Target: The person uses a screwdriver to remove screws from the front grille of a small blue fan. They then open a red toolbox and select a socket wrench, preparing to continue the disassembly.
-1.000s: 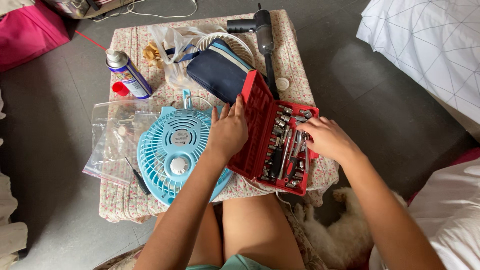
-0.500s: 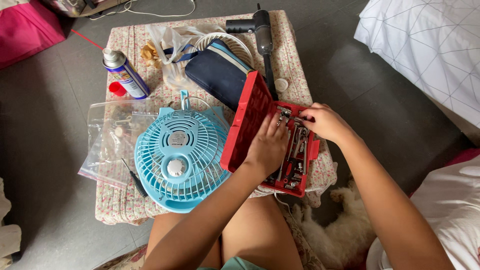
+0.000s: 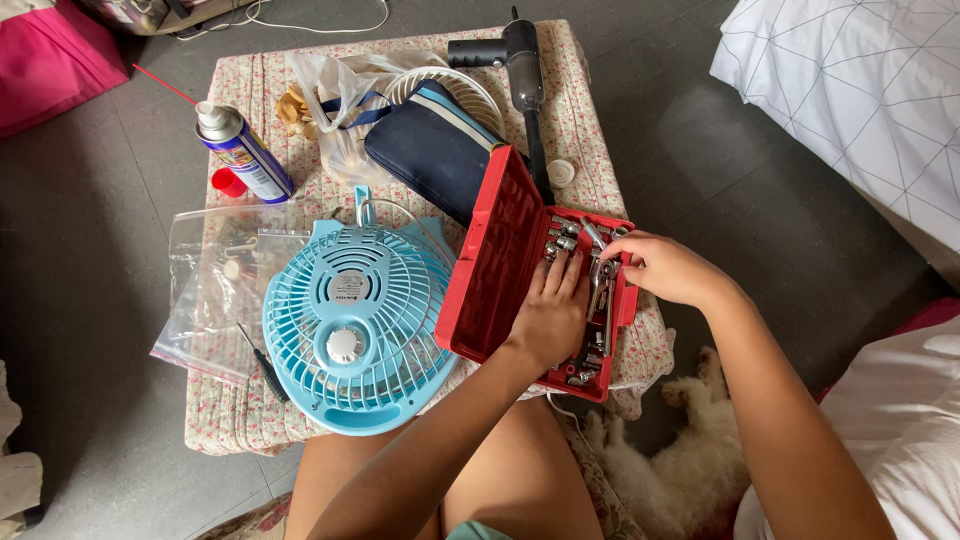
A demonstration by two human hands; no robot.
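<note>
The left hand (image 3: pixel 548 318) lies flat, palm down, inside the open red socket-set case (image 3: pixel 500 262), its fingers (image 3: pixel 562 275) straight, close together and gripping nothing; the tips rest on the row of chrome sockets (image 3: pixel 561 236) near the top of the tray. The right hand (image 3: pixel 668 268) comes in from the right of the frame with its fingers curled together at the tray's right edge, closed around the head of a metal ratchet handle (image 3: pixel 601 292) that runs down the tray. How firmly they grip cannot be told.

The case sits right of centre in the frame, on the right part of a small table with a floral cloth (image 3: pixel 250 420), its lid standing up on the left side. Just left of the lid lies a light blue fan (image 3: pixel 352 322), grille up, with a small screwdriver (image 3: pixel 264 365) beside its lower left rim. Further left is a clear zip bag (image 3: pixel 212 290) of small parts. In the upper left of the frame a spray can (image 3: pixel 243 152) lies tilted with a red cap (image 3: pixel 229 183) beside it. Above the case lie a dark blue pouch (image 3: pixel 430 150), a white fan grille (image 3: pixel 455 88) partly under it and a black handheld tool (image 3: pixel 520 60). A white fluffy animal (image 3: pixel 665 470) lies on the floor at lower right.
</note>
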